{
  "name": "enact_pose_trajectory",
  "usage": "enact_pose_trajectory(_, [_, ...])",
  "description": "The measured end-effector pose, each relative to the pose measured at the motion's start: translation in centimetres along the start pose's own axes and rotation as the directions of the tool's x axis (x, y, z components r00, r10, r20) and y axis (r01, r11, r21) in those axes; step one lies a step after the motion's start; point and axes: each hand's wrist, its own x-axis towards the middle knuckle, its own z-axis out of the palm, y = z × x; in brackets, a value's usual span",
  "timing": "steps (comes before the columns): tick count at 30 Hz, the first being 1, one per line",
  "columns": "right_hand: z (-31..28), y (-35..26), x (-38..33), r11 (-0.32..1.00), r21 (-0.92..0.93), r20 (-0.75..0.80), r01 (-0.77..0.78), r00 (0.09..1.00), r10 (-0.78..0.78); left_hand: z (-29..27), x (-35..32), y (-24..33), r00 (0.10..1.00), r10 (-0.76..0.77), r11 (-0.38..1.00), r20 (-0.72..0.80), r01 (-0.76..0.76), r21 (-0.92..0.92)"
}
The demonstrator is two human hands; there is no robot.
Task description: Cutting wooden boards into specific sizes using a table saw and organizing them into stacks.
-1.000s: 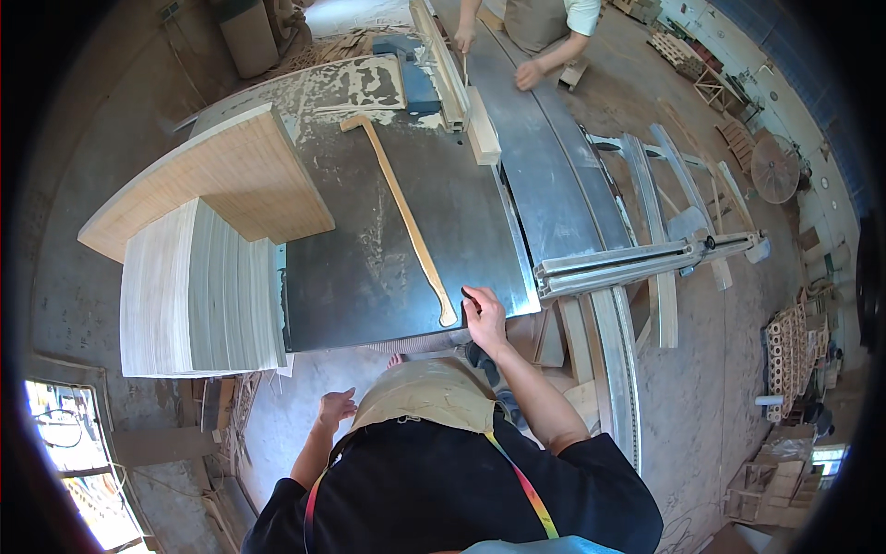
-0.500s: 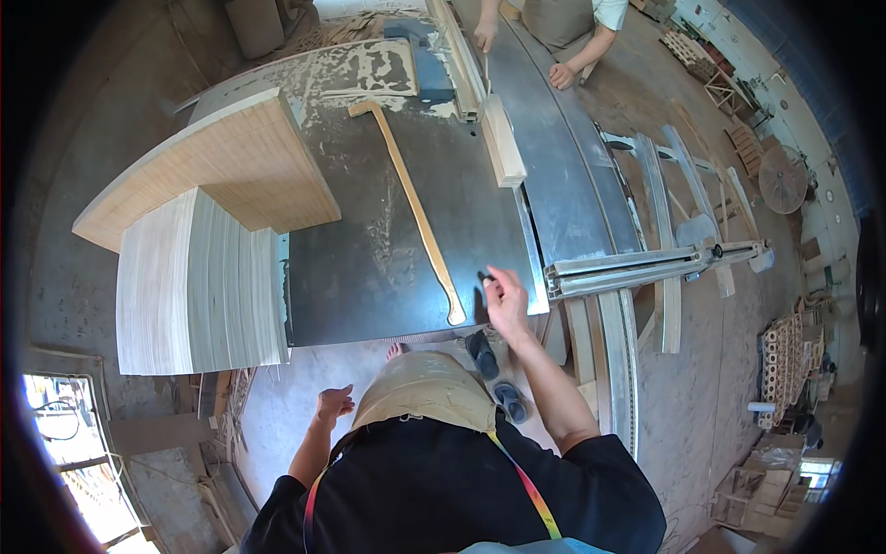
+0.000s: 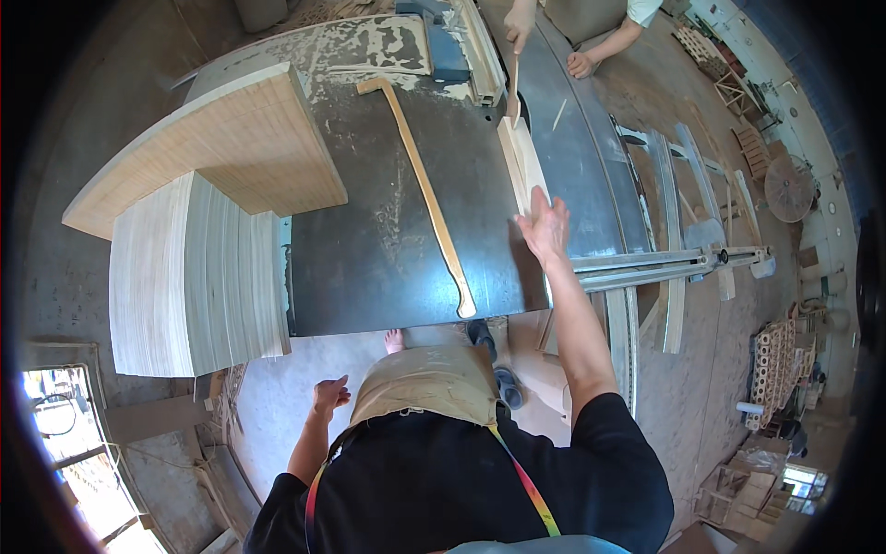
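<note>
My right hand [image 3: 546, 227] is stretched out over the saw table [image 3: 341, 268], thumb spread from the fingers. Its fingertips are at the near end of a pale wood block [image 3: 522, 159]; whether they touch it I cannot tell. At the block's far end, a co-worker's hand [image 3: 520, 20] holds a thin wooden stick [image 3: 513, 88] against it. My left hand [image 3: 330, 395] hangs beside my apron with loosely bent fingers, holding nothing visible. Left of the block, a long curved wooden stick [image 3: 425, 189] with a hooked far end lies on the table.
A stack of thin pale boards [image 3: 189, 286] and a large wooden panel [image 3: 221, 152] stand at the left. Along the block runs a metal fence [image 3: 480, 55]. A metal rail [image 3: 646, 263] juts out at the right. A thin sliver [image 3: 559, 114] lies beyond the block.
My right hand has moved forward from the table's near edge to the block. The block has shifted slightly, and the co-worker's stick now meets its far end. A sliver has appeared beside it.
</note>
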Motion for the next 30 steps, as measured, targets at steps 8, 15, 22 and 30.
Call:
enact_pose_trajectory(8, [0.3,-2.0,-6.7,0.992,-0.125,0.010,-0.012,1.000,0.013,1.3,0.3,0.7,0.980,0.189,0.950,0.059,-0.197,0.242])
enact_pose_trajectory(15, [-2.3,-2.2,-16.1,0.995,-0.095,-0.001,0.009,1.000,-0.009,15.4,-2.4,6.2,0.504,0.507,0.382,0.699,-0.859,0.342])
enact_pose_trajectory(22, [-6.1,-1.4,-24.6,0.999,0.037,0.022,0.003,1.000,-0.004,32.1,-12.4,7.9,0.461,0.075,0.997,0.884,-0.067,-0.050])
enact_pose_trajectory(30, [-9.9,3.4,-27.3,0.811,0.570,0.292,-0.131,0.955,-0.052,34.9,-16.7,4.5,0.601,0.279,0.960,0.749,-0.188,-0.207])
